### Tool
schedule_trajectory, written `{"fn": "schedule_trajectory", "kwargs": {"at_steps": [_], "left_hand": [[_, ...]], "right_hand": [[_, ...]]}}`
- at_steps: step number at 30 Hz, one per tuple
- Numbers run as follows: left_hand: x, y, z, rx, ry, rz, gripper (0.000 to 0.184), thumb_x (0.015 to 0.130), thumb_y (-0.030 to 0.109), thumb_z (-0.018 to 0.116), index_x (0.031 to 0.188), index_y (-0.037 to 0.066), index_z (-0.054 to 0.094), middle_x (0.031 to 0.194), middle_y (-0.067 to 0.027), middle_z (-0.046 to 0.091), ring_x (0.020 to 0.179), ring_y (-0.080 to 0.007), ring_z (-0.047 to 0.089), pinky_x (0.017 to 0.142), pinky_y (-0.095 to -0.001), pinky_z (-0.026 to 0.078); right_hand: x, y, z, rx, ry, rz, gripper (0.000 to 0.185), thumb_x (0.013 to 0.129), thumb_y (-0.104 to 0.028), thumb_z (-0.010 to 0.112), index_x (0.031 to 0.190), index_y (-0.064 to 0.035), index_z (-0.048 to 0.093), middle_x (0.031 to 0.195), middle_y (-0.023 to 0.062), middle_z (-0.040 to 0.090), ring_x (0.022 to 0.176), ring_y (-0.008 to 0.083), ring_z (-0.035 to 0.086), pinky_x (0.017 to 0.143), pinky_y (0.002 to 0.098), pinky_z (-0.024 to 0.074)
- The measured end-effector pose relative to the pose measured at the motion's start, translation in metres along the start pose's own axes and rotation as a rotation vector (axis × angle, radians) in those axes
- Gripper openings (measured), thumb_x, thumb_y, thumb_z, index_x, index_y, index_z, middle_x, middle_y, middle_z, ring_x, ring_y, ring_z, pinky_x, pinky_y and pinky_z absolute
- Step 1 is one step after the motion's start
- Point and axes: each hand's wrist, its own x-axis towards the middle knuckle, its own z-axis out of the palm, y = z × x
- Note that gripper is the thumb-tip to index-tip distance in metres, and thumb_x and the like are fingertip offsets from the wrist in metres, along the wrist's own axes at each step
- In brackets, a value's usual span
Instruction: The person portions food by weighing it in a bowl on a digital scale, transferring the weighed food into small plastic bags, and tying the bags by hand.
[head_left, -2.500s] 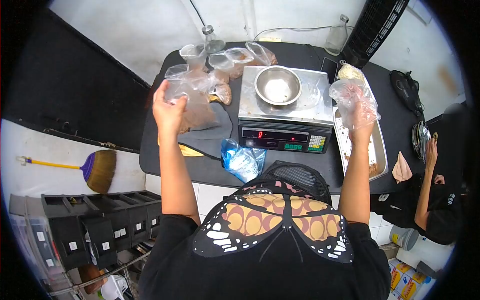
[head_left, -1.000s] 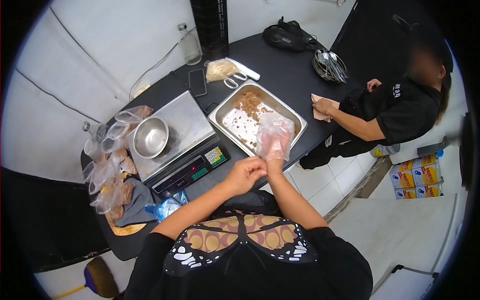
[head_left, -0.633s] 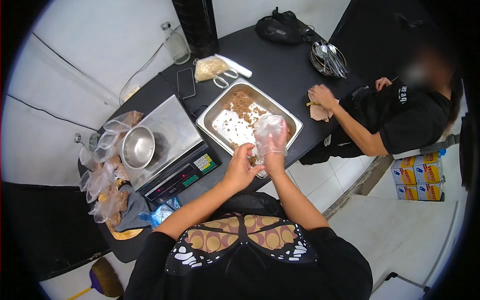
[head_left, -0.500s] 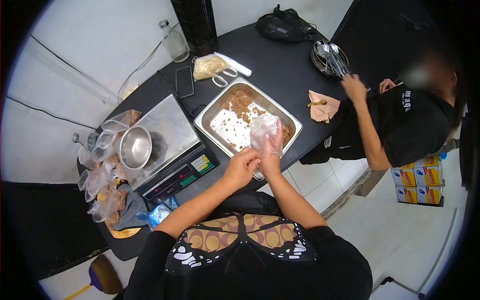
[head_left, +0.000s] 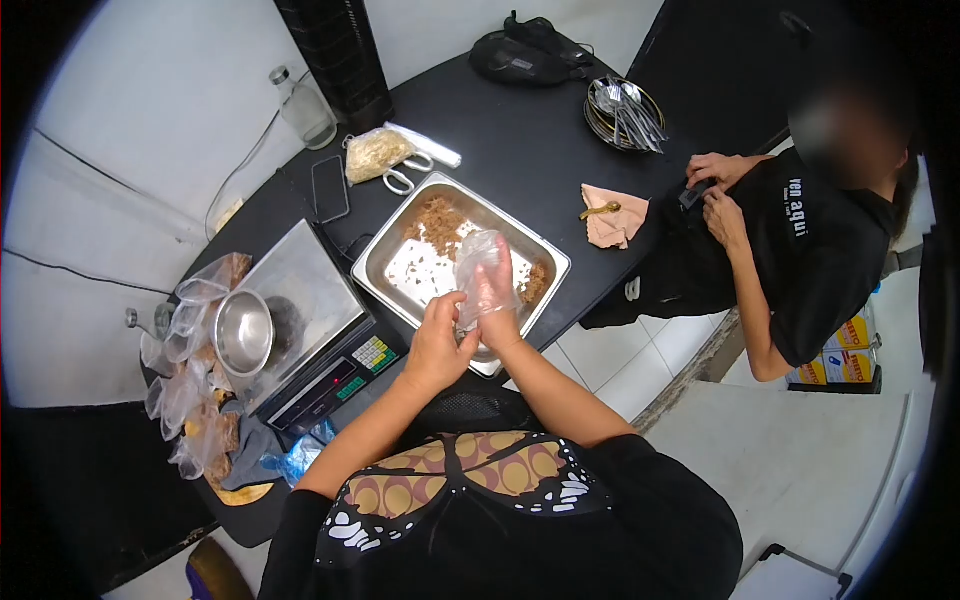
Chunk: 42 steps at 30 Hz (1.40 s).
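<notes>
My right hand (head_left: 490, 290) is inside a clear plastic bag (head_left: 468, 252), its fingers stretched out and pointing away from me over the tray. My left hand (head_left: 435, 345) pinches the bag's edge close to the right wrist. Beneath both hands sits a steel tray (head_left: 545, 247). Shredded brown food (head_left: 436, 226) lies in its far corner, and another heap (head_left: 535, 284) is by its right side, partly hidden by the bag.
Left of the tray stands a scale (head_left: 330, 385) with a metal bowl (head_left: 243, 332) on it. Several filled plastic bags (head_left: 200, 370) lie beyond. Scissors (head_left: 408, 175), a phone (head_left: 330, 188), a pink cloth (head_left: 613, 217) and a cutlery plate (head_left: 625, 115) share the table. A co-worker (head_left: 820, 240) is at right.
The plastic bag now stands more spread over my right hand, and my left hand has shifted up along its edge. The co-worker's hand left the cutlery; both their hands now hold a small dark object.
</notes>
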Motion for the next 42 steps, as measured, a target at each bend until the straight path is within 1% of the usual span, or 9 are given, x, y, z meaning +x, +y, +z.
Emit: {"fn": "schedule_trajectory", "kwargs": {"at_steps": [8, 13, 16, 20, 23, 24, 31, 37, 42], "left_hand": [[-0.003, 0.0, 0.002, 0.056, -0.135, 0.266, 0.007, 0.081, 0.003, 0.055, 0.087, 0.003, 0.056, 0.077, -0.0158, 0.055, 0.072, -0.0359, 0.056, 0.063, -0.0417, 0.046], [-0.026, 0.013, 0.009, -0.072, -0.501, 0.309, 0.003, 0.08, 0.003, 0.056, 0.082, 0.003, 0.054, 0.078, -0.018, 0.054, 0.073, -0.0383, 0.055, 0.064, -0.0403, 0.047], [-0.021, -0.003, 0.006, 0.011, -0.512, 0.349, 0.004, 0.082, 0.005, 0.058, 0.082, 0.003, 0.055, 0.076, -0.012, 0.056, 0.07, -0.0288, 0.058, 0.061, -0.0359, 0.047], [-0.043, -0.067, 0.02, -0.246, -0.306, -0.2, 0.017, 0.088, 0.018, 0.06, 0.092, 0.005, 0.051, 0.076, -0.001, 0.053, 0.061, -0.0096, 0.054, 0.052, -0.0251, 0.044], [-0.036, -0.056, -0.005, -0.389, -0.138, -0.808, 0.028, 0.087, 0.023, 0.061, 0.102, 0.006, 0.045, 0.081, -0.0051, 0.051, 0.058, -0.0136, 0.053, 0.05, -0.0259, 0.046], [-0.036, -0.072, -0.007, -0.408, -0.128, -0.908, 0.037, 0.086, 0.031, 0.061, 0.108, 0.007, 0.041, 0.085, -0.0073, 0.05, 0.06, -0.0159, 0.054, 0.049, -0.0296, 0.048], [-0.027, -0.113, 0.008, -0.497, -0.243, -1.208, 0.061, 0.082, 0.043, 0.064, 0.118, 0.006, 0.033, 0.094, -0.0115, 0.05, 0.066, -0.0204, 0.054, 0.054, -0.0369, 0.05], [-0.019, -0.122, 0.04, -0.495, 0.01, -1.033, 0.041, 0.079, 0.021, 0.066, 0.112, 0.003, 0.049, 0.1, -0.014, 0.058, 0.077, -0.025, 0.06, 0.06, -0.0385, 0.052], [-0.011, -0.118, 0.045, -0.851, 0.389, -0.84, 0.03, 0.074, -0.01, 0.049, 0.101, -0.002, 0.056, 0.092, -0.0124, 0.062, 0.078, -0.0218, 0.063, 0.07, -0.033, 0.052]], "right_hand": [[0.006, -0.022, 0.006, 0.359, 0.076, 0.015, 0.056, 0.094, -0.017, 0.047, 0.143, -0.0108, 0.02, 0.13, 0.0117, 0.04, 0.115, 0.0211, 0.042, 0.099, 0.032, 0.0351], [0.03, 0.012, -0.015, 0.232, 0.077, 0.076, 0.058, 0.097, -0.025, 0.044, 0.144, -0.0099, 0.014, 0.127, 0.0122, 0.043, 0.107, 0.0184, 0.048, 0.092, 0.0294, 0.0415], [0.028, -0.008, -0.014, 0.36, 0.011, 0.081, 0.066, 0.094, -0.02, 0.051, 0.144, -0.0095, 0.009, 0.121, 0.0151, 0.05, 0.104, 0.0173, 0.051, 0.091, 0.0294, 0.0422], [0.031, -0.036, -0.017, 0.279, -0.01, 0.071, 0.058, 0.093, -0.019, 0.052, 0.142, -0.0077, 0.022, 0.111, 0.0118, 0.057, 0.1, 0.0154, 0.053, 0.091, 0.0278, 0.0414], [0.04, -0.056, -0.033, -0.117, -0.042, -0.002, 0.045, 0.093, -0.022, 0.052, 0.133, -0.0046, 0.041, 0.107, 0.0086, 0.06, 0.1, 0.0137, 0.054, 0.09, 0.027, 0.0406], [0.044, -0.05, -0.034, -0.141, -0.041, -0.044, 0.035, 0.092, -0.026, 0.052, 0.118, -0.0025, 0.056, 0.109, 0.0073, 0.06, 0.101, 0.0128, 0.054, 0.09, 0.0265, 0.0399], [0.045, -0.011, -0.049, -0.239, -0.229, -0.154, 0.022, 0.088, -0.018, 0.058, 0.097, 0.001, 0.064, 0.093, 0.0088, 0.064, 0.089, 0.0171, 0.059, 0.081, 0.028, 0.0455], [0.034, -0.016, -0.047, -0.163, -0.137, 0.086, 0.019, 0.086, -0.017, 0.059, 0.091, 0.0007, 0.064, 0.085, 0.0029, 0.062, 0.077, 0.0103, 0.056, 0.07, 0.0254, 0.0454], [0.027, -0.026, -0.052, -0.217, -0.129, 0.129, 0.012, 0.081, -0.015, 0.065, 0.08, -0.0034, 0.062, 0.074, -0.0016, 0.057, 0.069, 0.0076, 0.051, 0.062, 0.0234, 0.0429]]}}
